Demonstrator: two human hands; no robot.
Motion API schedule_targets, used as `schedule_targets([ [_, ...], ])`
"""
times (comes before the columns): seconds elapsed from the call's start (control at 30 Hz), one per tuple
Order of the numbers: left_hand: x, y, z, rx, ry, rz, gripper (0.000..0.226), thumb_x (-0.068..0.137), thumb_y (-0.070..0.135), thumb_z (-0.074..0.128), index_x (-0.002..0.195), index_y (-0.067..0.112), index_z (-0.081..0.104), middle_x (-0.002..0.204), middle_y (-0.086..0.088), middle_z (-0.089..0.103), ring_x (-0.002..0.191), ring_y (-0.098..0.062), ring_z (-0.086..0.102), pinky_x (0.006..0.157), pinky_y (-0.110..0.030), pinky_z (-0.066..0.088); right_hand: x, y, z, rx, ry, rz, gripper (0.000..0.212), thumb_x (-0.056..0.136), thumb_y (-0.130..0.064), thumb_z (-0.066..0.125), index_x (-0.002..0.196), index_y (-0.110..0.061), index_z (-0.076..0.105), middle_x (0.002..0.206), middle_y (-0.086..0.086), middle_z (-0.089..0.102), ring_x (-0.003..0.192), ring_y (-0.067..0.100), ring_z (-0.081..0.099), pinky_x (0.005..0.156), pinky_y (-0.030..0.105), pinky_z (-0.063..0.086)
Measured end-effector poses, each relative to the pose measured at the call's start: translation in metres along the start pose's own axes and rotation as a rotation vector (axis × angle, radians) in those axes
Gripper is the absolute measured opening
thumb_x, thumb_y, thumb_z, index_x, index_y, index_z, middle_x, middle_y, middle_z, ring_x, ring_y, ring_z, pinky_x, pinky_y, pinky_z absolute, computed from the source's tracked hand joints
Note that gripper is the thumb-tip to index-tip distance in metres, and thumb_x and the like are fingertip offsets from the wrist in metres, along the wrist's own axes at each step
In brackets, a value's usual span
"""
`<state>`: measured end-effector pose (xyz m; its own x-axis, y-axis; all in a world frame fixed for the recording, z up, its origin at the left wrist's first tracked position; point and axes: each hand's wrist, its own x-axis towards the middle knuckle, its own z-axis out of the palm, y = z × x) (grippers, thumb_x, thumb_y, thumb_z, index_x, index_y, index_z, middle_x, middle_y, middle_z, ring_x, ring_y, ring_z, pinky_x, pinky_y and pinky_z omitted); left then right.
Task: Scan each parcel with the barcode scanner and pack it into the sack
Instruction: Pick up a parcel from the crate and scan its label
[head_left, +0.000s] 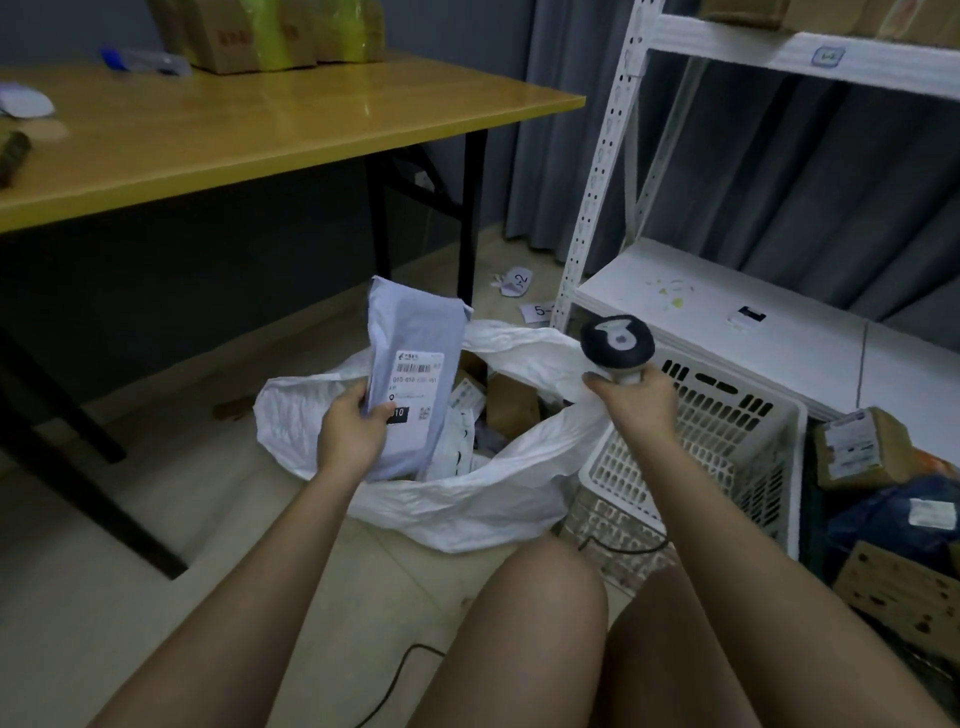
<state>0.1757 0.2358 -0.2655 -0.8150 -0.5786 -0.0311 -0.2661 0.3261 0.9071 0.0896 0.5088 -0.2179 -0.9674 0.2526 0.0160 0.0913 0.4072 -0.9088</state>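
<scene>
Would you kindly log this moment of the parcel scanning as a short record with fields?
left hand: left hand grips the grey mailer parcel, label facing the camera
right hand: right hand holds the barcode scanner
sack: white sack open on the floor, several parcels already inside
parcel position: held above the sack's mouth, not yet dropped in
nearby: white basket right of the sack; yellow table behind

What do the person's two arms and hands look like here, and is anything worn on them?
Both forearms are bare, with no sleeves in view. The left hand and the right hand wear no gloves, and no rings, watch or bracelets are visible. One right fingernail looks dark, perhaps painted.
</scene>
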Motion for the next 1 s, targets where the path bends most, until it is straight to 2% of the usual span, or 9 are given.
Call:
schedule_targets([
  [0.1, 0.013, -0.016, 0.003, 0.189, -0.103, 0.04, 0.025, 0.092, 0.016, 0.059, 0.116, 0.018, 0.063, 0.104, -0.004, 0.068, 0.098, -0.028, 0.062, 0.083, -0.035, 0.047, 0.021, -0.001, 0.013, -0.254, -0.004, -0.08, 0.04, 0.08, -0.032, 0.076, 0.113, -0.013, 0.065, 0.109, 0.009, 0.069, 0.101, 0.029, 0.062, 0.08, 0.031, 0.046],
  [0.27, 0.038, -0.021, 0.022, 0.387, -0.214, 0.131, 0.023, 0.091, 0.013, 0.056, 0.112, 0.022, 0.063, 0.104, -0.006, 0.068, 0.096, -0.03, 0.062, 0.077, -0.036, 0.049, 0.054, 0.004, 0.036, -0.483, -0.099, -0.038, 0.05, 0.079, -0.026, 0.074, 0.123, -0.012, 0.055, 0.119, 0.012, 0.064, 0.11, 0.034, 0.059, 0.093, 0.039, 0.046],
  [0.37, 0.056, -0.021, 0.038, 0.465, -0.25, 0.158, 0.028, 0.093, 0.014, 0.054, 0.119, 0.019, 0.062, 0.107, -0.008, 0.067, 0.097, -0.031, 0.061, 0.07, -0.033, 0.045, 0.063, 0.007, 0.042, -0.419, -0.098, 0.021, 0.041, 0.081, -0.012, 0.066, 0.121, -0.009, 0.055, 0.114, 0.012, 0.063, 0.106, 0.034, 0.059, 0.084, 0.035, 0.046],
  [0.5, 0.082, -0.016, 0.064, 0.558, -0.309, 0.257, 0.025, 0.093, 0.013, 0.054, 0.116, 0.017, 0.062, 0.102, -0.011, 0.066, 0.095, -0.034, 0.061, 0.065, -0.031, 0.041, 0.067, -0.002, 0.04, -0.147, 0.088, -0.041, 0.033, 0.08, -0.009, 0.062, 0.112, -0.013, 0.056, 0.093, 0.003, 0.059, 0.089, 0.028, 0.059, 0.074, 0.034, 0.047],
  [0.6, 0.106, 0.004, 0.098, 0.517, -0.219, 0.341, 0.034, 0.096, 0.014, 0.051, 0.129, 0.016, 0.055, 0.111, -0.014, 0.06, 0.099, -0.035, 0.058, 0.068, -0.035, 0.046, 0.074, -0.022, 0.031, 0.085, 0.219, -0.082, 0.029, 0.078, -0.007, 0.063, 0.102, -0.021, 0.055, 0.086, -0.002, 0.06, 0.079, 0.02, 0.058, 0.068, 0.031, 0.047],
  [0.67, 0.115, 0.025, 0.12, 0.399, -0.147, 0.4, 0.041, 0.097, 0.011, 0.049, 0.137, 0.016, 0.05, 0.116, -0.015, 0.059, 0.102, -0.033, 0.056, 0.07, -0.031, 0.042, 0.08, -0.034, 0.025, 0.167, 0.261, -0.123, 0.026, 0.077, -0.006, 0.062, 0.095, -0.022, 0.053, 0.079, -0.005, 0.058, 0.069, 0.012, 0.054, 0.061, 0.026, 0.044],
  [0.8, 0.117, 0.043, 0.15, 0.275, -0.184, 0.4, 0.042, 0.096, 0.006, 0.048, 0.136, 0.016, 0.053, 0.124, -0.009, 0.06, 0.107, -0.025, 0.058, 0.075, -0.025, 0.04, 0.095, -0.036, 0.013, 0.124, 0.226, -0.107, 0.022, 0.076, -0.006, 0.061, 0.079, -0.023, 0.047, 0.07, -0.003, 0.053, 0.061, 0.013, 0.046, 0.055, 0.026, 0.037],
  [0.9, 0.116, 0.029, 0.157, 0.417, -0.258, 0.418, 0.029, 0.093, 0.009, 0.051, 0.118, 0.018, 0.063, 0.108, -0.01, 0.066, 0.1, -0.031, 0.061, 0.076, -0.034, 0.049, 0.1, -0.02, 0.009, 0.091, 0.191, -0.046, 0.024, 0.076, -0.004, 0.062, 0.075, -0.022, 0.045, 0.068, 0.001, 0.051, 0.059, 0.015, 0.044, 0.057, 0.028, 0.036],
  [1.0, 0.115, 0.016, 0.155, 0.553, -0.353, 0.392, 0.028, 0.092, 0.013, 0.053, 0.117, 0.019, 0.063, 0.109, -0.012, 0.063, 0.102, -0.033, 0.059, 0.076, -0.036, 0.049, 0.1, -0.004, 0.008, 0.068, 0.163, -0.008, 0.024, 0.075, -0.003, 0.064, 0.073, -0.02, 0.047, 0.069, 0.006, 0.053, 0.062, 0.02, 0.047, 0.06, 0.032, 0.038],
])
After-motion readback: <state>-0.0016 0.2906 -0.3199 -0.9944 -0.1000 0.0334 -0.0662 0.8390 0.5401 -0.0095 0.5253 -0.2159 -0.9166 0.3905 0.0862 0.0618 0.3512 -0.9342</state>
